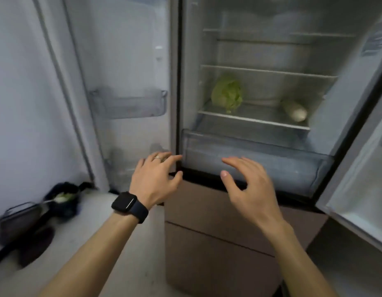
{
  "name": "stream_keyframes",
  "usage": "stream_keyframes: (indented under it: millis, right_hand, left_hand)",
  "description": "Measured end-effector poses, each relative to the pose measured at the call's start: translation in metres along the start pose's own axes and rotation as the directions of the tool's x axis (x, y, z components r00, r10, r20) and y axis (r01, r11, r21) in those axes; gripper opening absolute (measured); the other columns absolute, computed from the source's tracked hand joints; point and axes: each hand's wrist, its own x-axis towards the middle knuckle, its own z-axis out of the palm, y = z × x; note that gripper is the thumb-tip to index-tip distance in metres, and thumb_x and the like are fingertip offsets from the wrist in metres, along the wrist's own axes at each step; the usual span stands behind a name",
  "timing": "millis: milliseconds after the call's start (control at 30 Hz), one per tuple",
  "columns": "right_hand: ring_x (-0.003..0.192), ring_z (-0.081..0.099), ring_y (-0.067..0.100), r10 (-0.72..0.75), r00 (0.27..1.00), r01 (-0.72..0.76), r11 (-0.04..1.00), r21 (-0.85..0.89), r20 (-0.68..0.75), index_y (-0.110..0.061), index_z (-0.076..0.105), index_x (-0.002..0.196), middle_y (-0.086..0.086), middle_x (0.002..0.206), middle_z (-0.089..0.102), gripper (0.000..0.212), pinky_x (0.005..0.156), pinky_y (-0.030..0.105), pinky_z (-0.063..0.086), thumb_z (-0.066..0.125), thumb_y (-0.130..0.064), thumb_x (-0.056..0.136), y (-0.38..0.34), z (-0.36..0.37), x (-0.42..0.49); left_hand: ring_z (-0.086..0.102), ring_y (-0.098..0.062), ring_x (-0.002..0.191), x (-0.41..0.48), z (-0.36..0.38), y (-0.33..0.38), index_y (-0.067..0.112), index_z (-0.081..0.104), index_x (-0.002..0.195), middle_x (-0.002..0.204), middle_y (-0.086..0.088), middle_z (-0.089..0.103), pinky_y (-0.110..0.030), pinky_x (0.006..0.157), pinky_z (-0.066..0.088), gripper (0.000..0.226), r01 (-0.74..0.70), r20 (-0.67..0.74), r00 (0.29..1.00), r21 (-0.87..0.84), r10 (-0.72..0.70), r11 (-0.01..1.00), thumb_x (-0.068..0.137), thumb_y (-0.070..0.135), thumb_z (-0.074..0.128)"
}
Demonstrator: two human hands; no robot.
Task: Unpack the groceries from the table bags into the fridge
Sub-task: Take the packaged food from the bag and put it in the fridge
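The fridge (179, 82) stands open in front of me, both upper doors swung wide. On its lowest glass shelf (254, 121) lie a green cabbage (227, 95) at the left and a pale white radish (295, 110) at the right. Below the shelf a clear crisper drawer (292, 166) sticks out a little. My left hand (155, 179), with a ring and a black watch, hovers empty with fingers spread near the fridge's left edge. My right hand (247, 183) is also empty and spread, just in front of the drawer.
The left door (125, 61) carries a clear door bin (130, 103). The right door (357, 189) reaches toward me at the right. Brown lower drawers (217, 232) sit under my hands. A dark bag (63, 198) with something green inside and a dark pan-like object (18, 224) rest on the floor at left.
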Motion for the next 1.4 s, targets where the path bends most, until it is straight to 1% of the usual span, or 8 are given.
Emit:
stream_keyframes:
  millis: [133, 233, 300, 533, 700, 933, 1267, 1400]
  right_hand:
    - [0.131, 0.047, 0.013, -0.107, 0.969, 0.085, 0.991, 0.107, 0.222, -0.026, 0.069, 0.125, -0.011, 0.129, 0.065, 0.037, 0.110, 0.006, 0.018, 0.057, -0.040, 0.093, -0.072, 0.070, -0.052]
    - [0.133, 0.046, 0.017, -0.201, 0.901, 0.149, 0.976, 0.161, 0.383, -0.029, 0.067, 0.127, -0.011, 0.130, 0.065, 0.039, 0.114, 0.023, 0.027, 0.053, -0.043, 0.094, -0.134, 0.119, -0.087]
    - [0.137, 0.040, 0.015, -0.276, 0.836, 0.195, 0.957, 0.213, 0.474, -0.034, 0.062, 0.132, -0.013, 0.136, 0.060, 0.038, 0.115, 0.032, 0.030, 0.051, -0.045, 0.097, -0.182, 0.148, -0.111]
    - [0.142, 0.030, 0.013, -0.521, 0.604, 0.329, 0.852, 0.408, 0.603, -0.038, 0.055, 0.139, -0.015, 0.143, 0.054, 0.042, 0.118, 0.033, 0.030, 0.047, -0.049, 0.100, -0.381, 0.229, -0.224]
    - [0.141, 0.031, 0.014, -0.626, 0.483, 0.371, 0.780, 0.504, 0.612, -0.035, 0.055, 0.139, -0.012, 0.144, 0.053, 0.042, 0.116, 0.027, 0.025, 0.049, -0.047, 0.100, -0.521, 0.271, -0.324]
    - [0.144, 0.032, 0.016, -0.720, 0.270, 0.389, 0.689, 0.612, 0.639, -0.036, 0.053, 0.141, -0.011, 0.147, 0.050, 0.043, 0.119, 0.034, 0.023, 0.048, -0.048, 0.100, -0.667, 0.312, -0.434]
    - [0.140, 0.032, 0.014, -0.770, 0.112, 0.376, 0.617, 0.691, 0.628, -0.035, 0.050, 0.143, -0.013, 0.146, 0.049, 0.044, 0.115, 0.031, 0.028, 0.049, -0.046, 0.100, -0.793, 0.362, -0.505]
    - [0.140, 0.034, 0.015, -0.784, 0.094, 0.343, 0.603, 0.720, 0.613, -0.034, 0.051, 0.143, -0.012, 0.146, 0.050, 0.045, 0.114, 0.030, 0.029, 0.052, -0.044, 0.099, -0.837, 0.397, -0.520]
  left_hand:
    - [0.037, -0.020, 0.140, -0.118, -0.021, -0.074, 0.041, 0.050, 0.139, 0.145, 0.007, 0.051, -0.045, 0.115, 0.028, 0.047, 0.227, 0.035, 0.973, 0.067, -0.230, 0.971, 0.093, 0.049, 0.049]
    - [0.033, -0.020, 0.143, -0.205, -0.048, -0.126, 0.042, 0.047, 0.142, 0.149, 0.007, 0.048, -0.048, 0.116, 0.026, 0.048, 0.388, 0.036, 0.918, 0.129, -0.395, 0.913, 0.094, 0.050, 0.048]
    - [0.033, -0.021, 0.143, -0.264, -0.072, -0.161, 0.041, 0.045, 0.143, 0.150, 0.006, 0.046, -0.049, 0.115, 0.028, 0.050, 0.491, 0.021, 0.865, 0.166, -0.501, 0.855, 0.094, 0.052, 0.044]
    - [0.032, -0.020, 0.143, -0.485, -0.168, -0.265, 0.041, 0.045, 0.143, 0.151, 0.005, 0.045, -0.050, 0.114, 0.030, 0.049, 0.783, -0.092, 0.614, 0.197, -0.784, 0.590, 0.095, 0.050, 0.047]
    - [0.028, -0.019, 0.145, -0.640, -0.234, -0.332, 0.041, 0.044, 0.143, 0.152, 0.006, 0.043, -0.048, 0.117, 0.023, 0.048, 0.882, -0.153, 0.463, 0.179, -0.873, 0.436, 0.096, 0.051, 0.048]
    - [0.027, -0.021, 0.146, -0.815, -0.298, -0.399, 0.037, 0.042, 0.146, 0.154, 0.004, 0.041, -0.048, 0.117, 0.025, 0.049, 0.958, -0.133, 0.255, 0.172, -0.958, 0.231, 0.098, 0.047, 0.047]
    - [0.031, -0.022, 0.143, -0.939, -0.340, -0.468, 0.036, 0.044, 0.144, 0.150, 0.003, 0.043, -0.049, 0.117, 0.026, 0.049, 0.989, -0.137, 0.120, 0.099, -0.983, 0.107, 0.097, 0.043, 0.051]
    - [0.033, -0.022, 0.141, -0.970, -0.351, -0.506, 0.036, 0.044, 0.144, 0.150, 0.004, 0.044, -0.045, 0.114, 0.028, 0.048, 0.991, -0.164, 0.083, 0.115, -0.983, 0.064, 0.097, 0.041, 0.051]
